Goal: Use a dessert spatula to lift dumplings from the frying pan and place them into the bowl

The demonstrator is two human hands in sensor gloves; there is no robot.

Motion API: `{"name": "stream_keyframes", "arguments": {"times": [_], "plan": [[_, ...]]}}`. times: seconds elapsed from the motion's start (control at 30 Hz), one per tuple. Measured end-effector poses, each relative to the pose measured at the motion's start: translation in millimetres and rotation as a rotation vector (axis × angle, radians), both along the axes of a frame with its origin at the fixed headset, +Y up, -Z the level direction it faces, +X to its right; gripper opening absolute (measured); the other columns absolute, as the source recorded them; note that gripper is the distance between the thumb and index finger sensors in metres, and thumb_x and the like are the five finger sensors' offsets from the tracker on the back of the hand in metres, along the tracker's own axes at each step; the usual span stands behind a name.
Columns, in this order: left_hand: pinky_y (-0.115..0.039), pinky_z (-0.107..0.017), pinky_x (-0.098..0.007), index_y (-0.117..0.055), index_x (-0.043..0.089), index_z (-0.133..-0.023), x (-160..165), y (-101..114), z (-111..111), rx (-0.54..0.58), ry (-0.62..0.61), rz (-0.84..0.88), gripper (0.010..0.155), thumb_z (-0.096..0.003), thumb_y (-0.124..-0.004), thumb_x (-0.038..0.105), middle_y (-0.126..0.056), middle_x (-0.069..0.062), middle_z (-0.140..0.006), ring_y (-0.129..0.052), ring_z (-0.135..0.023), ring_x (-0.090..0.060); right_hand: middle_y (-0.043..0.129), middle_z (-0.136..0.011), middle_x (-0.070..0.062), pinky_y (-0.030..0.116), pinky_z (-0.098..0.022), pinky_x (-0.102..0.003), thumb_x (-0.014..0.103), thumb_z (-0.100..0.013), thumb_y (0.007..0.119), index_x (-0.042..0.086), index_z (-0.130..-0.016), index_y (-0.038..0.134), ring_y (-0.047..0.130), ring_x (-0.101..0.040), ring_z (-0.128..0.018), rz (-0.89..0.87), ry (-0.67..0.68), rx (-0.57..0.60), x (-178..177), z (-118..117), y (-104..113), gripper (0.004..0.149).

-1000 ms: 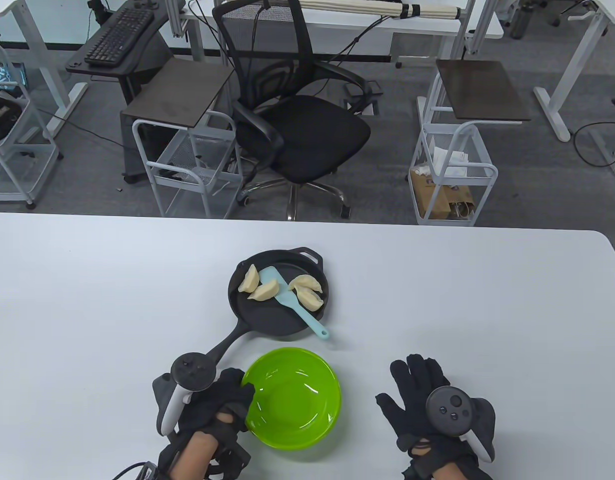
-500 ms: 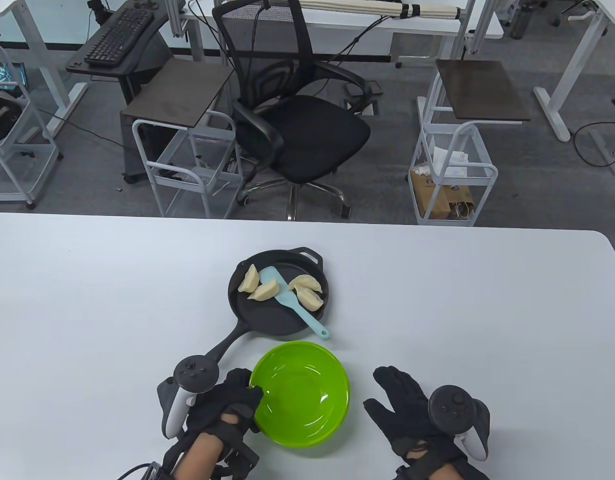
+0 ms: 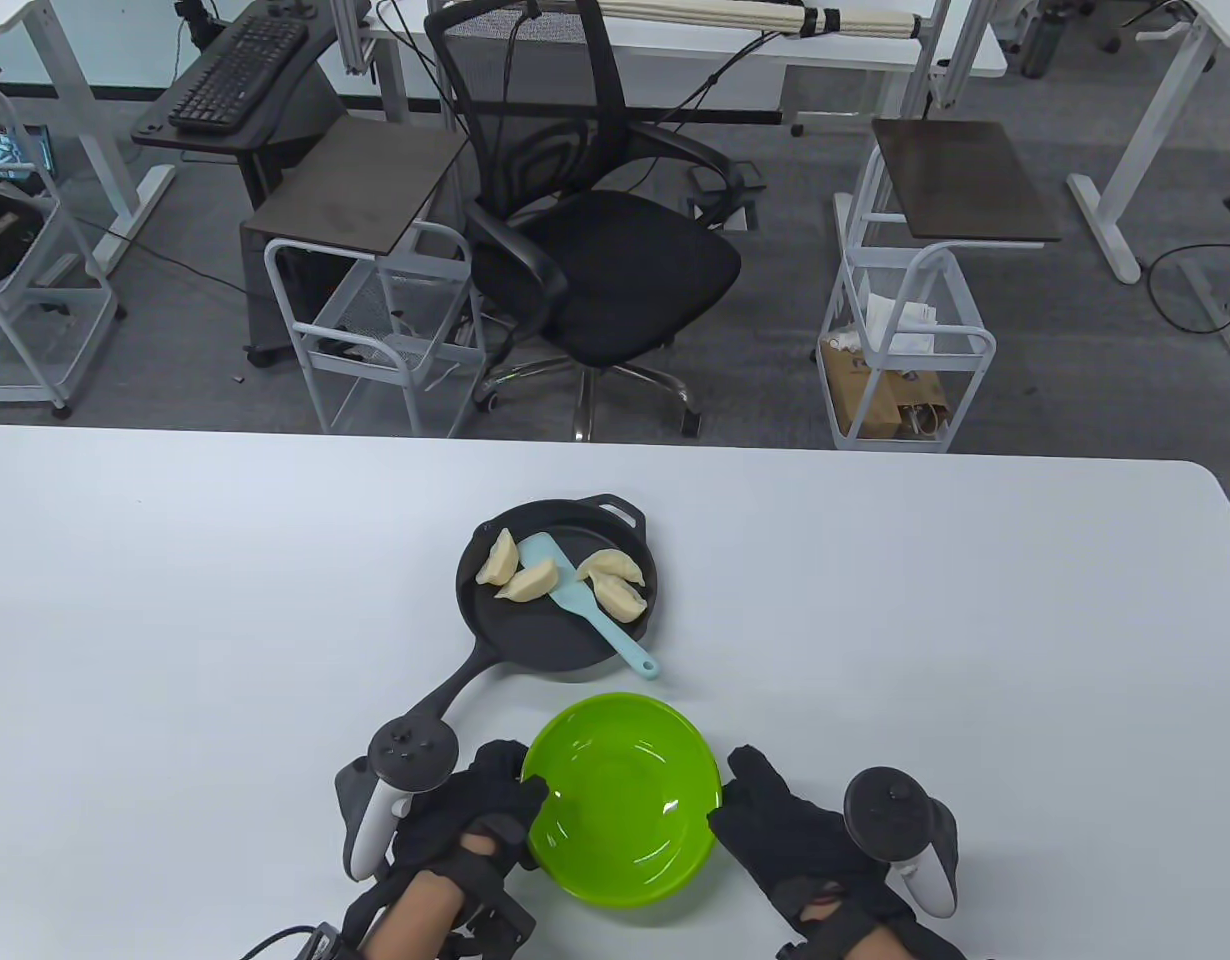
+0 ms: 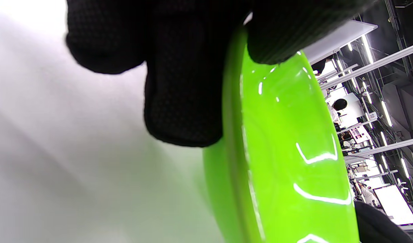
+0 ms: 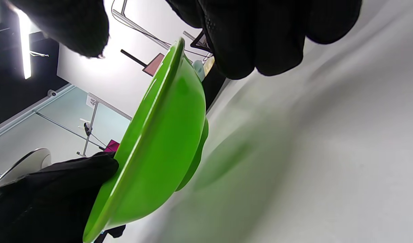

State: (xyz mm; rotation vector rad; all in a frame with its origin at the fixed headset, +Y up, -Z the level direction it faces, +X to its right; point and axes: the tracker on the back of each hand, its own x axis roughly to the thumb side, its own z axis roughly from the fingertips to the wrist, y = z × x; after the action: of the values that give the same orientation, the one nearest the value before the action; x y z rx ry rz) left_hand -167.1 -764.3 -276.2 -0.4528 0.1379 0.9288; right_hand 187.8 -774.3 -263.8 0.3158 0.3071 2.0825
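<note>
A bright green bowl (image 3: 623, 798) is near the table's front edge, empty, and in the right wrist view the bowl (image 5: 159, 141) looks a little off the table. My left hand (image 3: 520, 795) pinches its left rim, thumb over the edge and fingers (image 4: 182, 101) on the outside wall (image 4: 287, 152). My right hand (image 3: 735, 800) lies open just off the right rim, with a small gap showing. Behind the bowl sits a black frying pan (image 3: 535, 640) with several pale dumplings (image 3: 520, 575). A light blue spatula (image 3: 590, 605) lies among them, handle over the pan's near right rim.
The pan's long handle (image 3: 455, 690) points at my left hand. White table (image 3: 975, 620) spreads bare to both sides. Beyond the far edge are an office chair (image 3: 595, 260) and wire carts (image 3: 905, 340).
My left hand has carried the bowl to the right and slightly towards me. My right hand has moved left, from lying flat on the table to just beside the bowl's right rim.
</note>
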Motion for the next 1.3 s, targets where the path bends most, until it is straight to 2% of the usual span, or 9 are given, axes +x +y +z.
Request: {"name": "stream_keyframes", "arguments": {"times": [0.33,0.57,0.87,1.1,1.3], "plan": [[-0.087,-0.042,-0.043,-0.063,0.022,-0.098,10.5,3.9,3.2,0.03,-0.044,0.031,0.058,-0.0477,-0.082,0.043,-0.1,-0.004,-0.086,-0.112,-0.04,-0.013,0.084,-0.086,-0.026,0.066,-0.06,-0.066,0.053,-0.055,0.075,-0.004,-0.104,0.044,0.086,-0.056,-0.074,-0.022,0.021,-0.071,-4.4,-0.4,-7.0,0.081],[-0.087,-0.043,-0.043,-0.065,0.021,-0.098,13.4,5.1,3.9,0.037,-0.056,0.037,0.058,-0.0473,-0.083,0.043,-0.101,-0.005,-0.084,-0.112,-0.04,-0.013,0.093,-0.077,-0.021,0.071,-0.056,-0.063,0.044,-0.057,0.074,-0.006,-0.101,0.051,0.094,-0.05,-0.065,-0.052,0.0,-0.109,-2.2,-1.2,-8.4,0.071],[-0.086,-0.048,-0.046,-0.073,0.022,-0.097,9.8,3.8,0.9,0.083,-0.053,0.033,0.056,-0.047,-0.082,0.047,-0.106,-0.003,-0.079,-0.112,-0.045,-0.014,0.094,-0.073,-0.022,0.071,-0.056,-0.063,0.04,-0.058,0.073,-0.005,-0.101,0.053,0.094,-0.049,-0.062,-0.156,-0.019,-0.199,1.1,-1.8,-11.9,0.066],[-0.08,-0.056,-0.05,-0.073,0.025,-0.098,12.4,5.4,1.0,0.15,-0.077,0.041,0.056,-0.048,-0.077,0.051,-0.103,-0.001,-0.084,-0.109,-0.06,-0.02,0.093,-0.073,-0.023,0.071,-0.056,-0.063,0.038,-0.058,0.073,-0.005,-0.1,0.055,0.094,-0.049,-0.062,-0.179,-0.066,-0.222,7.5,-3.8,-12.8,0.063],[-0.071,-0.065,-0.057,-0.071,0.029,-0.101,13.3,7.1,1.3,0.204,-0.11,0.032,0.062,-0.0468,-0.076,0.059,-0.093,-0.001,-0.097,-0.1,-0.08,-0.026,0.094,-0.073,-0.023,0.071,-0.056,-0.063,0.037,-0.058,0.074,-0.005,-0.1,0.056,0.094,-0.049,-0.061,-0.195,-0.099,-0.227,13.2,-6.1,-12.0,0.061]]}}
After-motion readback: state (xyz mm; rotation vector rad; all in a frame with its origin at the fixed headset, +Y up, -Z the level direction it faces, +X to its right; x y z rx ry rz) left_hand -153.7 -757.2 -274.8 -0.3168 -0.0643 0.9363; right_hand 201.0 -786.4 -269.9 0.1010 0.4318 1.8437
